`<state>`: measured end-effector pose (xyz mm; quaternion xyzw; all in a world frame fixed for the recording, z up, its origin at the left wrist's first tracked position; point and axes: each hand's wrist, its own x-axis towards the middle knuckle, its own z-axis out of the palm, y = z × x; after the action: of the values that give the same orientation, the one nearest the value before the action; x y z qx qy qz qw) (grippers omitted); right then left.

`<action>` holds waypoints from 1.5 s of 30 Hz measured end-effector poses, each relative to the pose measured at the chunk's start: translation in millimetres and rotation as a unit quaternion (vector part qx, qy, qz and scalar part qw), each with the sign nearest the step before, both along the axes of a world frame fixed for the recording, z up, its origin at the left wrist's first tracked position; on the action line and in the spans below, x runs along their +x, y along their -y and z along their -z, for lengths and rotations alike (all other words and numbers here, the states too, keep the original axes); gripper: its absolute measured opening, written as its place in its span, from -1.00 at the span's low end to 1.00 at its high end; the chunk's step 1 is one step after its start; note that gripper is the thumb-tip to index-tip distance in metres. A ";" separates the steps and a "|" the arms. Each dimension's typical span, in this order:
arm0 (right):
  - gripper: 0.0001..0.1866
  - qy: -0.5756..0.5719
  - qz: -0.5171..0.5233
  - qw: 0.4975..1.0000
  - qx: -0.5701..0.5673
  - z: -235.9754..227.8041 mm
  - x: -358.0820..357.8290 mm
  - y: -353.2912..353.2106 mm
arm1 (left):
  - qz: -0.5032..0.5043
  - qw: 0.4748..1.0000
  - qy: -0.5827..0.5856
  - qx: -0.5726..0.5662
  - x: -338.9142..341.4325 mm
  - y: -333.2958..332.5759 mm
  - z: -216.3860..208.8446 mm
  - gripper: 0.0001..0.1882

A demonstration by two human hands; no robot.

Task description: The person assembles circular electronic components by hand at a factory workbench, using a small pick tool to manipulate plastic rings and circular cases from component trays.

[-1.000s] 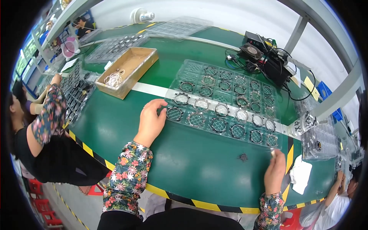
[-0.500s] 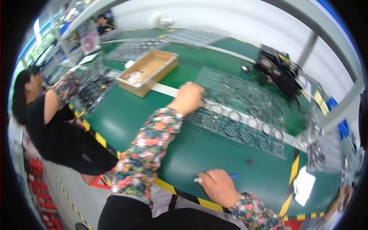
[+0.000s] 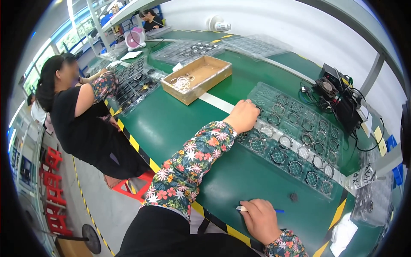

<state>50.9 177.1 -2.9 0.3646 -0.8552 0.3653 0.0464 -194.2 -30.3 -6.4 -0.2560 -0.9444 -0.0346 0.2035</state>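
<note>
My left hand (image 3: 244,116) is at the left end of a clear plastic tray (image 3: 295,141). Its fingers are curled down at the tray's edge, a dark part showing by the fingertips; what they pinch is hidden. Round black rings (image 3: 295,168) fill the tray's pockets in rows. Low on the green table, my right hand (image 3: 262,220) is closed around a slim tool (image 3: 279,210) with a blue end and a pale pointed tip. The tool lies close to the table surface, apart from the tray.
A cardboard box (image 3: 220,76) with pale bands inside stands left of the tray. Black equipment with cables (image 3: 338,96) sits at the back right. A white cloth (image 3: 343,233) and stacked clear trays (image 3: 373,199) lie at the right. A co-worker (image 3: 70,111) sits at the left.
My view has swung left, so the table and both hands sit further right in the picture. My left hand stays at the tray's left end; my right hand still holds the slim tool.
</note>
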 end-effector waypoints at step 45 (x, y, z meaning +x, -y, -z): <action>-0.82 0.018 -0.005 1.000 -0.020 13.5 -0.3 -6.4 | 0.067 0.973 0.217 -0.050 87.1 33.9 -56.0 -0.79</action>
<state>50.6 183.5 -16.4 0.3610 -0.8466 0.3894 0.0367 -107.1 -64.2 49.6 -0.3146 -0.9474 -0.0553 -0.0223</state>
